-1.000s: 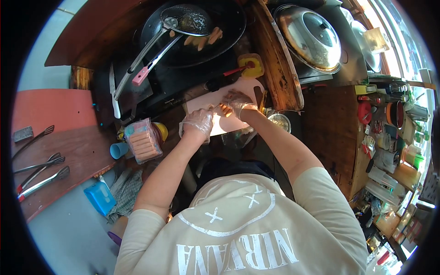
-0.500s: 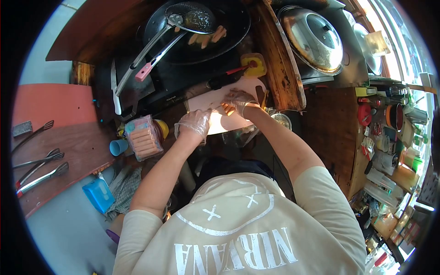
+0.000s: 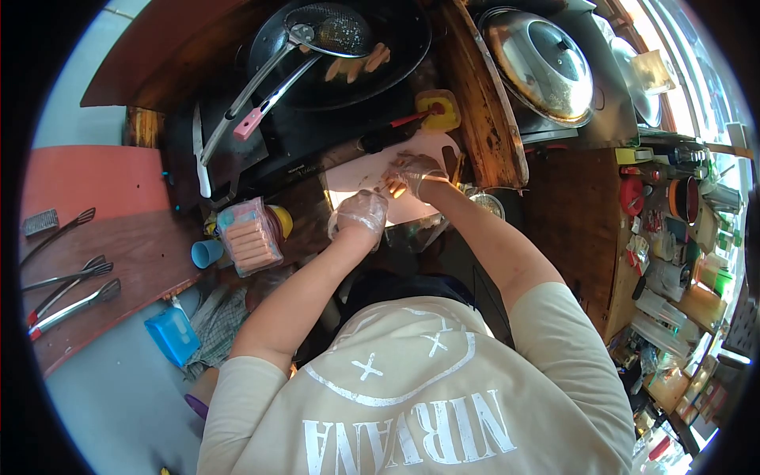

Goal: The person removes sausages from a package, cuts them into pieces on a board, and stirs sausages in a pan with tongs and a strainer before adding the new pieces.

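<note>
Both hands wear clear plastic gloves over a pale pink cutting board. My left hand is closed at the board's near edge, its fingers curled under. Over the right half of the board, my right hand bends its fingers down, with sunlight on the fingertips. What either hand grips cannot be made out. A clear plastic bag hangs below the board's near edge. To the left lies an open pack of sausages.
Cut sausage pieces lie in a large black wok under a metal strainer. A white-handled knife rests left of it. A yellow sauce tub with a red-handled brush stands behind the board. Tongs lie far left.
My left hand has moved right along the board's near edge, closer to my right hand, and turned its back upward. My right hand has stayed almost in place.
</note>
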Tool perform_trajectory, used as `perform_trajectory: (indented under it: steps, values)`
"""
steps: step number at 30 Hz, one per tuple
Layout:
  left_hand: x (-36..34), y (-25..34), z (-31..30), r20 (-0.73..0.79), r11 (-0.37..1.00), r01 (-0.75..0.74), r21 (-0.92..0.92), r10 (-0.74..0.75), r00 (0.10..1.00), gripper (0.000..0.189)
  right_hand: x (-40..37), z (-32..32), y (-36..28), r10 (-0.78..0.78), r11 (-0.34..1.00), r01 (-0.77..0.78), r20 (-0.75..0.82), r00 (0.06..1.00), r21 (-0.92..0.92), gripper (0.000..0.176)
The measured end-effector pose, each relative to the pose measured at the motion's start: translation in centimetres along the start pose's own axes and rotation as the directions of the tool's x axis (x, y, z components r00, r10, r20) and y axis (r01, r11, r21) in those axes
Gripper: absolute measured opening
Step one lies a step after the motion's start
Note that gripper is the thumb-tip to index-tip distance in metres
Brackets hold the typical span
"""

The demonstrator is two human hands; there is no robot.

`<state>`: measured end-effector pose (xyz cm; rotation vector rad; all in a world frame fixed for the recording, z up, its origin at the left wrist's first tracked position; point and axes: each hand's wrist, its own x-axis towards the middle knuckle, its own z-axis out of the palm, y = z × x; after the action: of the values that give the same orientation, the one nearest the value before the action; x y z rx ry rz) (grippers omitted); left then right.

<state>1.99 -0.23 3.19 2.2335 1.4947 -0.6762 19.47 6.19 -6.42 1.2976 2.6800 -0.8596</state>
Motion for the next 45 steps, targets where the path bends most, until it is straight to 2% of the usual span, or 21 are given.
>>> perform_trajectory:
  steps: [2, 6, 9, 11, 12, 13, 14, 16, 18, 20, 26, 27, 29, 32, 34, 36, 39, 40, 41, 42, 45]
  values:
    - [-0.2, -0.3, 0.0, 0.015, 0.999, -0.006, -0.048, 0.006, 1.0, 0.034, -0.2, -1.0, -0.9, 0.153, 0.935, -0.174, 0.091, 0.984, 0.308, 0.028]
    - [-1.9, -1.5, 0.5, -0.052, 0.993, 0.041, -0.109, -0.047, 0.998, 0.037, 0.1, -0.7, -0.2, 0.176, 0.94, -0.193, 0.084, 0.981, 0.28, 0.026]
    - [-2.8, -1.3, -0.2, -0.1, 0.985, 0.02, -0.169, -0.038, 0.994, 0.035, 1.1, 2.5, 1.2, 0.187, 0.952, -0.172, -0.039, 0.981, 0.251, 0.027]
    - [-2.4, -1.3, 0.5, -0.11, 0.988, 0.006, -0.155, -0.023, 0.994, 0.035, 1.9, 4.0, 2.7, 0.182, 0.715, -0.241, 0.159, 0.97, 0.656, 0.028]
    - [-2.1, -1.1, 0.8, -0.117, 0.989, -0.015, -0.146, -0.003, 0.993, 0.034, 1.4, 2.5, 1.9, 0.183, 0.716, -0.241, 0.157, 0.971, 0.656, 0.028]
    - [-2.1, -0.9, 0.5, -0.112, 0.985, -0.008, -0.172, -0.011, 0.994, 0.034, 0.3, -0.4, 0.0, 0.154, 0.935, -0.19, 0.141, 0.978, 0.301, 0.031]
    - [-1.9, -0.7, 0.5, -0.115, 0.985, -0.01, -0.173, -0.01, 0.993, 0.034, -0.4, -2.2, -1.0, 0.121, 0.988, -0.106, 0.139, 0.983, -0.108, 0.034]
    - [-1.7, -0.3, 0.7, -0.037, 0.989, 0.028, -0.142, -0.033, 0.999, 0.035, -0.2, -0.6, -0.2, 0.096, 0.986, -0.083, 0.085, 0.992, -0.147, 0.034]
    - [-1.9, 0.0, 1.0, -0.055, 0.991, 0.033, -0.13, -0.041, 0.998, 0.036, 0.0, 0.1, 0.3, 0.059, 0.981, -0.052, 0.033, 0.998, -0.188, 0.034]
    - [-2.0, 0.1, 1.0, -0.072, 0.993, 0.033, -0.115, -0.041, 0.997, 0.036, 0.0, -0.3, 0.4, 0.044, 0.971, -0.006, 0.156, 0.987, -0.24, 0.037]
    - [-1.6, 0.5, 0.8, -0.023, 0.985, 0.088, -0.146, -0.092, 0.995, 0.038, -1.3, -1.5, -0.9, 0.17, 0.979, -0.144, 0.198, 0.965, -0.142, 0.045]
    - [-1.6, 0.8, 0.8, -0.029, 0.989, 0.09, -0.115, -0.094, 0.995, 0.038, -0.6, 0.7, 0.2, 0.17, 0.98, -0.143, 0.198, 0.965, -0.141, 0.045]
    - [-1.5, 1.2, 1.2, -0.032, 0.993, 0.09, -0.082, -0.093, 0.995, 0.038, 1.1, 7.3, 3.4, 0.248, 0.919, -0.184, 0.15, 0.957, -0.349, 0.045]
    - [-1.0, 1.8, 2.3, -0.09, 0.992, 0.098, -0.073, -0.105, 0.99, 0.038, -0.5, 1.1, -0.2, 0.17, 0.958, -0.13, 0.142, 0.975, -0.256, 0.046]
    - [-0.5, 2.1, 1.9, 0.014, 0.992, 0.125, -0.03, -0.125, 0.992, 0.037, -0.6, -1.4, -1.3, 0.163, 0.954, -0.105, 0.191, 0.968, -0.282, 0.046]
    - [-0.9, 1.5, 1.3, 0.016, 0.991, 0.112, -0.073, -0.111, 0.994, 0.037, -0.8, -1.6, -1.5, 0.157, 0.949, -0.079, 0.241, 0.958, -0.304, 0.046]
    - [-2.0, -0.3, 1.2, -0.006, 0.985, 0.097, -0.139, -0.099, 0.995, 0.037, -0.3, -0.4, -0.3, 0.184, 0.97, -0.147, 0.187, 0.965, -0.196, 0.044]
    - [-2.4, -0.8, 1.0, -0.024, 0.983, 0.09, -0.16, -0.094, 0.995, 0.036, 0.2, 0.3, 0.3, 0.257, 0.959, -0.275, 0.203, 0.945, 0.069, 0.043]
    - [-2.6, -1.2, 0.8, -0.023, 0.984, 0.07, -0.164, -0.075, 0.997, 0.035, 0.4, 1.1, 0.8, 0.318, 0.863, -0.385, 0.239, 0.917, 0.328, 0.042]
    - [-2.8, -1.1, 0.6, -0.02, 0.984, 0.07, -0.164, -0.074, 0.997, 0.035, 0.2, 1.2, 1.0, 0.319, 0.861, -0.386, 0.241, 0.917, 0.33, 0.042]
    - [-3.0, -0.6, -0.4, -0.069, 0.977, 0.038, -0.209, -0.053, 0.996, 0.034, 0.0, 0.9, 0.9, 0.169, 0.948, -0.21, 0.181, 0.969, 0.239, 0.039]
